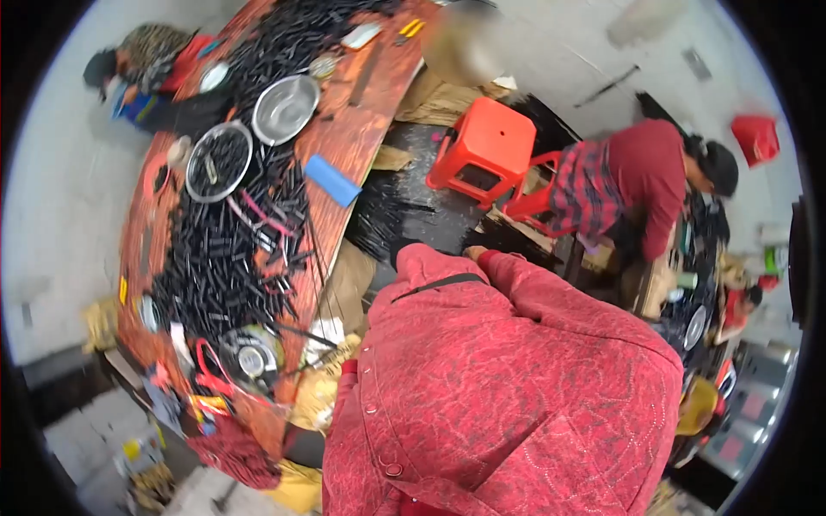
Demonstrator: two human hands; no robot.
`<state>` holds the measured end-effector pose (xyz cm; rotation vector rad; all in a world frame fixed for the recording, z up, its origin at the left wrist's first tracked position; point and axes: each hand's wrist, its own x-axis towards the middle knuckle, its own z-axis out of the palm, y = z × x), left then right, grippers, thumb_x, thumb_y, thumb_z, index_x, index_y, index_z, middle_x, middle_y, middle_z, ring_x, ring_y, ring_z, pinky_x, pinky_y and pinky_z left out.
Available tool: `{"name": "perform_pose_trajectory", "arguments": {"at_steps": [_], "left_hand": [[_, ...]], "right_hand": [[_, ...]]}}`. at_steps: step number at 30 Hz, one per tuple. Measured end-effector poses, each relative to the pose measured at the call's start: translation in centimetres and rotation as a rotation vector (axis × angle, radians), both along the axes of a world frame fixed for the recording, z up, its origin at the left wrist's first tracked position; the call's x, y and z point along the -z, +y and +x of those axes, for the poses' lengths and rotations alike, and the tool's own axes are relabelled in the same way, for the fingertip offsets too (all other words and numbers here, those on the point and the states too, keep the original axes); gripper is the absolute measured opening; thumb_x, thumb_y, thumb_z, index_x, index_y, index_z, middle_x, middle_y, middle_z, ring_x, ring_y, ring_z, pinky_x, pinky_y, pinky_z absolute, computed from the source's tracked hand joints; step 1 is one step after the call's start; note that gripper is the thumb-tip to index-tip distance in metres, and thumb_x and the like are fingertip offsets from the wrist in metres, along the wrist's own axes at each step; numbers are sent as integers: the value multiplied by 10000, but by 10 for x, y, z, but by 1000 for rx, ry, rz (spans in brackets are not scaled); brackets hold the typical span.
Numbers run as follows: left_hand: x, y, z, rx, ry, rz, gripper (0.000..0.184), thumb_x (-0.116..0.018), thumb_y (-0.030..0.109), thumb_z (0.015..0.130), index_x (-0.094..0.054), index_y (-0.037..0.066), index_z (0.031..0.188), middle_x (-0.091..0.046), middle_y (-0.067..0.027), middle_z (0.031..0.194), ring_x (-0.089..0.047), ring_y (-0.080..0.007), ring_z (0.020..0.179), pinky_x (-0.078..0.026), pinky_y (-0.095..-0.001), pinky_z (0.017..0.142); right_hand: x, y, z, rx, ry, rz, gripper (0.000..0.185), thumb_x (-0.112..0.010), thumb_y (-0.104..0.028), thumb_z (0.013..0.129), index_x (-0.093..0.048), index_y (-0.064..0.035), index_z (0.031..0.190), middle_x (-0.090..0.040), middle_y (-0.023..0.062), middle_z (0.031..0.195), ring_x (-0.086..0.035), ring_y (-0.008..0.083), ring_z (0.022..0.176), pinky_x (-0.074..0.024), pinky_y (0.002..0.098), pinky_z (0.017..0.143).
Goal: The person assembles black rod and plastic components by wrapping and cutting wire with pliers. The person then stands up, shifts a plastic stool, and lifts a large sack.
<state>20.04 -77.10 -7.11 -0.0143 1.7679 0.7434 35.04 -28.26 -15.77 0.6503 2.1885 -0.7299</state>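
Note:
A patterned red jacket with buttons fills the lower middle of the head view. At the far end of its right sleeve, a small part of my right hand (473, 251) shows beside the dark floor, below the red plastic stools. Its fingers are too small and hidden to read. My left hand is not visible. A small black shape (401, 247) sits at the jacket's upper edge; what it is I cannot make out. Dark thin strips (385, 215) lie on the floor just beyond, near the table edge.
Left stands a wood-patterned table (366, 129) with heaped black pieces (228, 258), metal bowls (286, 110), a blue block (332, 180) and red-handled scissors (211, 368). A red stool (495, 142) stands ahead. One person (641, 181) sits right; another (159, 73) is across the table.

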Motion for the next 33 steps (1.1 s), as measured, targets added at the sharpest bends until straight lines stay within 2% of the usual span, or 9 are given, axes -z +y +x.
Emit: {"name": "perform_pose_trajectory", "arguments": {"at_steps": [5, 8, 13, 16, 17, 19, 28, 31, 33], "left_hand": [[-4, 27, -41, 78, 0, 13, 718, -523, 528, 944, -329, 133, 1511, -496, -193, 1425, -406, -435, 1333, -375, -442, 1078], [-7, 64, -59, 92, -9, 25, 706, -523, 520, 948, -338, 130, 1508, -503, -190, 1420, -417, -429, 1327, -383, -439, 1071], [-5, 137, -78, 148, -14, 20, 687, -522, 506, 955, -352, 125, 1501, -513, -185, 1412, -436, -418, 1316, -396, -434, 1061], [6, 190, -89, 207, 6, 27, 676, -521, 497, 960, -360, 122, 1498, -519, -181, 1407, -447, -412, 1310, -404, -431, 1054], [11, 197, -92, 245, 17, 25, 672, -521, 494, 961, -363, 121, 1497, -521, -180, 1405, -451, -410, 1308, -407, -430, 1052], [30, 213, -99, 330, 40, 57, 664, -521, 489, 964, -369, 119, 1494, -525, -178, 1402, -458, -405, 1303, -412, -428, 1048], [86, 241, -152, 485, 159, 301, 630, -519, 463, 977, -394, 109, 1483, -544, -168, 1387, -492, -386, 1284, -436, -418, 1028], [-124, 394, -167, 33, -115, 34, 462, -534, 334, 1009, -517, 71, 1389, -636, -90, 1248, -620, -210, 1061, -505, -296, 855], [-123, 405, -170, -159, -118, 145, 435, -566, 321, 999, -545, 80, 1360, -659, -59, 1168, -614, -139, 972, -494, -253, 787]], "right_hand": [[-10, 10, -9, 119, 116, 11, 392, -635, -401, 789, -733, -117, 1041, -711, 194, 1009, -679, 375, 963, -528, 451, 832], [38, 39, 11, 145, 108, 78, 362, -669, -402, 747, -755, -118, 954, -720, 179, 980, -683, 370, 943, -528, 442, 816], [0, 110, -10, 221, -57, -98, 295, -689, -305, 705, -764, -118, 921, -727, 166, 947, -699, 340, 882, -539, 436, 802], [8, 164, -16, 249, 99, 1, 238, -681, -260, 708, -766, -106, 869, -727, 161, 889, -703, 322, 842, -544, 438, 768], [21, 182, -20, 354, -32, -25, 179, -663, -226, 720, -751, -98, 809, -720, 148, 782, -708, 294, 756, -552, 423, 691], [-43, 219, -40, 503, -23, -135, 141, -596, -166, 762, -695, -66, 758, -687, 113, 639, -678, 248, 560, -534, 402, 556], [4, 281, -71, 784, 181, -29, 189, -564, -238, 826, -674, -91, 783, -682, 108, 652, -673, 230, 564, -525, 380, 507], [-19, 288, -98, 937, 151, -116, 233, -552, -258, 858, -658, -67, 778, -661, 94, 637, -660, 217, 546, -502, 367, 459], [12, 315, -116, 886, 149, -109, 228, -545, -249, 862, -652, -55, 809, -669, 103, 659, -658, 218, 545, -504, 368, 467]]}}
